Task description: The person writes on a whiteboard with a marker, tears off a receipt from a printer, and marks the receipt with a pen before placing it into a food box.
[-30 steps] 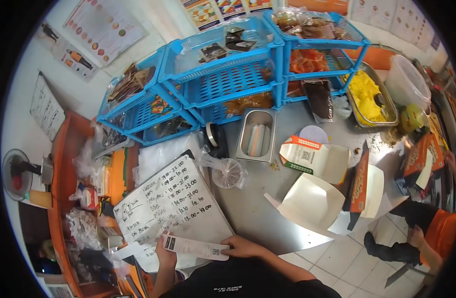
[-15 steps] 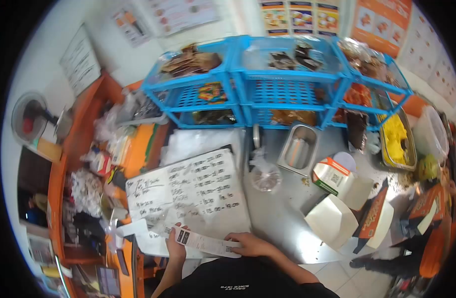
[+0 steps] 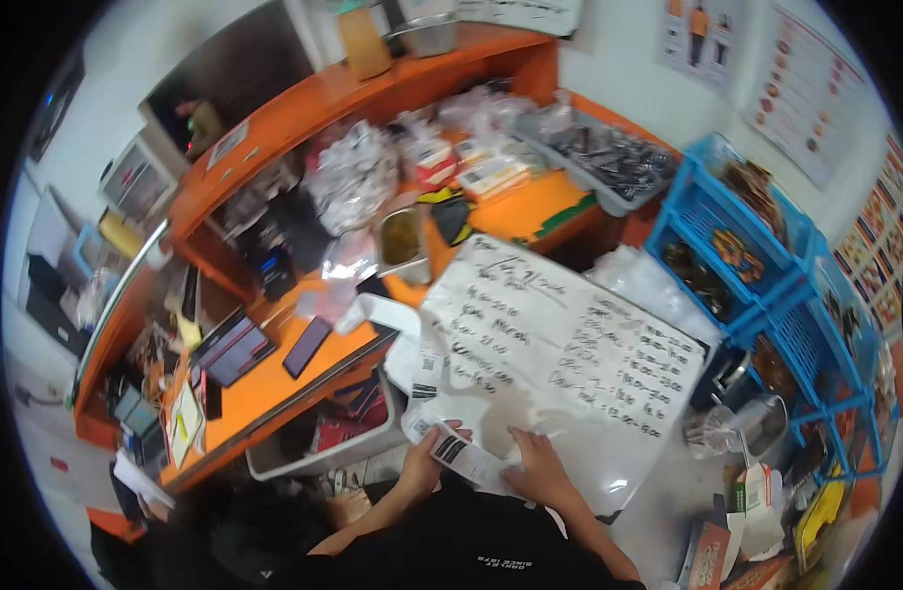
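My left hand (image 3: 424,462) is closed on a printed paper strip (image 3: 469,459) at the lower middle. The fingers of my right hand (image 3: 538,470) hold the strip's other end. From my left hand the strip runs on upward as a curled length past the edge of a whiteboard (image 3: 570,354). Handwritten names and times cover that board, which lies just beyond both hands.
An orange desk (image 3: 274,383) at left bears a tablet (image 3: 233,346) and a phone (image 3: 307,347). Below it is a white bin (image 3: 319,457). Blue racks (image 3: 742,246) stand at right, near food boxes (image 3: 756,492). A person's hand (image 3: 156,509) shows at lower left.
The view has swung left, bringing the orange desk nearer the middle and the racks to the right. Both hands still hold the strip, and more of its length now shows.
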A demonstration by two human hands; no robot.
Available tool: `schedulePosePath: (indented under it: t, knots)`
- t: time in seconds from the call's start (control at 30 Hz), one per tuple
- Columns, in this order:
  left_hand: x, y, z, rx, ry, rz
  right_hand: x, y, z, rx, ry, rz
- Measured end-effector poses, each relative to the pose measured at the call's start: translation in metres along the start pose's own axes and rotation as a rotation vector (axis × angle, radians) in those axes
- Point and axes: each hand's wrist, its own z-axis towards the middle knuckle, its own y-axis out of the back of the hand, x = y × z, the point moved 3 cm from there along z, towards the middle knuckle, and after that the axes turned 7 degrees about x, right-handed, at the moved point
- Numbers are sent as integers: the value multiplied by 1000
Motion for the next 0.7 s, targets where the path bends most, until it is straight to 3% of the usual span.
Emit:
schedulePosePath:
  t: [0.07,0.13,0.23,0.33,0.5,0.6,0.7]
  knots:
    - [-12,15,-6,-32,-35,-120,26,-7,22,48,81,-41]
    - [-36,19,-9,86,-75,-67,42,-25,39,47,197,-9]
    - [-47,49,10,103,-98,-118,58,-52,67,59,186,123]
    - [-72,67,27,28,-229,-75,73,-64,84,47,-8,341]
    - [-146,69,40,214,-250,-98,118,-65,114,18,-11,679]
    - [-160,70,41,319,-257,-98,149,-66,124,-80,72,607]
    - [-160,70,30,430,-263,170,147,-80,139,-151,97,517]
